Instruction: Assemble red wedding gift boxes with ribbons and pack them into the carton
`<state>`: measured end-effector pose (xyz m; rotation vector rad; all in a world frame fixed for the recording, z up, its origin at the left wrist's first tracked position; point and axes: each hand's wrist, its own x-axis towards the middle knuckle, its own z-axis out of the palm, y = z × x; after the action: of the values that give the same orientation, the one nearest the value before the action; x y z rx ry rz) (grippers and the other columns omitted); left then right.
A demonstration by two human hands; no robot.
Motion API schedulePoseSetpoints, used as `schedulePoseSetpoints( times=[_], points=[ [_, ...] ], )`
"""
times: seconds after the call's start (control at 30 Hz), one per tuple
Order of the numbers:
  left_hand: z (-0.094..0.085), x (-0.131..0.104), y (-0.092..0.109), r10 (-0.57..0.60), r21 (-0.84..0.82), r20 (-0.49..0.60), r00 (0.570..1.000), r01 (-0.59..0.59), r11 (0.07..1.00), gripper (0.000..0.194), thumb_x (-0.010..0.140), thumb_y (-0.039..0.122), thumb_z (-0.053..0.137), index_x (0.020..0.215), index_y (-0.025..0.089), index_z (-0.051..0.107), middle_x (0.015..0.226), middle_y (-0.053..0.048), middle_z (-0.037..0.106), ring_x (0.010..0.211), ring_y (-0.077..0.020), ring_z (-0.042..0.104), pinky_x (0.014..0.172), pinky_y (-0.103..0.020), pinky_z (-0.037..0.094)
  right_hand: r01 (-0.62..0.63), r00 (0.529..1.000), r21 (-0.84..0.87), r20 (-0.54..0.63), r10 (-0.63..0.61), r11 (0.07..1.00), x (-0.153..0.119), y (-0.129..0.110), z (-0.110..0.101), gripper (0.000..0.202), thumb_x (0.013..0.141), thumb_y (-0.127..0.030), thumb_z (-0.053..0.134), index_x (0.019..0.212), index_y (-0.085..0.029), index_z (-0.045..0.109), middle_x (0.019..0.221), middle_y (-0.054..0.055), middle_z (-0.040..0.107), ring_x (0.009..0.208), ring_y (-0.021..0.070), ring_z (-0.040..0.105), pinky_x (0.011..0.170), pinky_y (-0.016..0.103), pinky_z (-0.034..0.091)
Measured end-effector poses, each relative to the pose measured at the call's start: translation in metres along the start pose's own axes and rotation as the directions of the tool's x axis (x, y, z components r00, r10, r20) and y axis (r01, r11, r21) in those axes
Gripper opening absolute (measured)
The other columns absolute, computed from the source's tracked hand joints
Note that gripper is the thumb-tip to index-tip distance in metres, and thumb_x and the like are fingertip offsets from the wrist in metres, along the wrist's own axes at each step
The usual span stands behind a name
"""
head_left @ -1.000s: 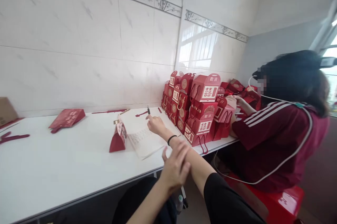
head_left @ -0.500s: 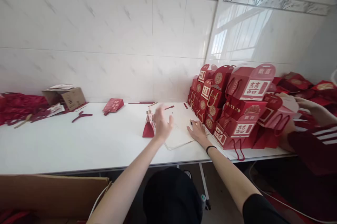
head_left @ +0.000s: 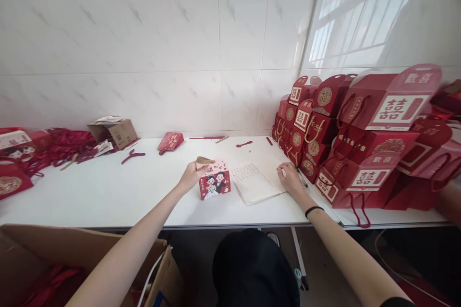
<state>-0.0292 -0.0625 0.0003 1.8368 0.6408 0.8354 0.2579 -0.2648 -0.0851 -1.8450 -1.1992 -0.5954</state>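
My left hand [head_left: 188, 177] pinches the top of a small red gift box [head_left: 215, 185] near its gold ribbon handle [head_left: 205, 159]. The box's front, with a cartoon bride and groom, faces me, and it stands upright at the table. Right of it lies an open notebook [head_left: 257, 184] with handwriting on its left page. My right hand [head_left: 290, 180] rests at the notebook's right edge with its fingers curled in; what they hold, if anything, is hidden. A dark pen-like thing [head_left: 303, 178] shows just beyond that hand.
Stacked red gift boxes [head_left: 367, 172] fill the table's right side. A red box [head_left: 170, 142] lies at the back, near loose ribbon strips [head_left: 133, 155]. Left are a small carton [head_left: 122, 133] and a ribbon heap [head_left: 68, 146]. A large cardboard box [head_left: 90, 244] stands below the front edge.
My left hand has come down onto the small gift box, which now turns its cartoon front to me. My right hand's fingers have curled in. The view has shifted left and down.
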Motion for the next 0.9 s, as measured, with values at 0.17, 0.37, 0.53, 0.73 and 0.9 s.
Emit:
schedulePoseSetpoints(
  times=[0.17,0.37,0.53,0.73,0.9],
  points=[
    [-0.001,-0.036,0.003,0.102,-0.099,0.209,0.973,-0.083,0.992,0.025,0.066,0.039,0.064,0.071,0.014,0.067,0.076,-0.007,0.068,0.075,-0.0232,0.063,0.068,-0.035,0.05,0.084,0.996,0.107,-0.035,-0.081,0.991,0.009,-0.063,-0.005,0.019,0.085,-0.028,0.036,0.08,-0.019,0.052,0.082,0.01,0.056,0.084,0.0239,0.054,0.078,0.04,0.045],
    [0.03,-0.061,-0.004,0.24,0.012,-0.034,0.97,-0.24,0.971,0.021,0.08,0.034,0.049,0.08,0.017,0.061,0.074,-0.003,0.066,0.072,-0.0187,0.063,0.066,-0.029,0.049,0.21,0.922,0.382,0.23,-0.313,0.9,0.034,-0.21,-0.017,0.015,0.085,-0.029,0.048,0.093,-0.018,0.057,0.092,0.007,0.059,0.086,0.0189,0.057,0.074,0.03,0.046],
    [0.029,-0.077,-0.01,0.353,0.316,-0.194,0.915,-0.283,0.906,0.015,0.085,0.031,0.046,0.09,0.019,0.054,0.081,-0.003,0.062,0.073,-0.0169,0.06,0.065,-0.027,0.047,0.185,0.705,0.226,0.647,-0.29,0.956,0.064,-0.267,-0.02,0.006,0.074,-0.015,0.057,0.076,-0.017,0.062,0.07,0.003,0.061,0.063,0.016,0.056,0.053,0.024,0.038],
    [0.022,-0.08,-0.015,0.54,0.354,-0.145,0.829,-0.466,0.811,0.038,0.093,0.031,0.034,0.128,0.018,0.04,0.122,-0.013,0.05,0.116,-0.0215,0.049,0.094,-0.035,0.043,0.136,0.776,0.26,0.572,-0.266,0.956,0.078,-0.263,-0.007,0.026,0.073,-0.011,0.049,0.048,-0.018,0.047,0.049,-0.001,0.048,0.045,0.0097,0.043,0.047,0.023,0.032],
    [0.015,-0.081,-0.019,0.664,0.225,-0.029,0.748,-0.642,0.733,0.047,0.095,0.036,0.021,0.132,0.016,0.042,0.126,-0.015,0.047,0.12,-0.0241,0.045,0.098,-0.039,0.041,-0.072,0.92,0.607,0.347,-0.182,0.792,0.056,-0.241,0.016,0.018,0.084,-0.019,0.042,0.078,-0.016,0.059,0.077,0.002,0.063,0.071,0.0128,0.057,0.064,0.024,0.045]
  ],
)
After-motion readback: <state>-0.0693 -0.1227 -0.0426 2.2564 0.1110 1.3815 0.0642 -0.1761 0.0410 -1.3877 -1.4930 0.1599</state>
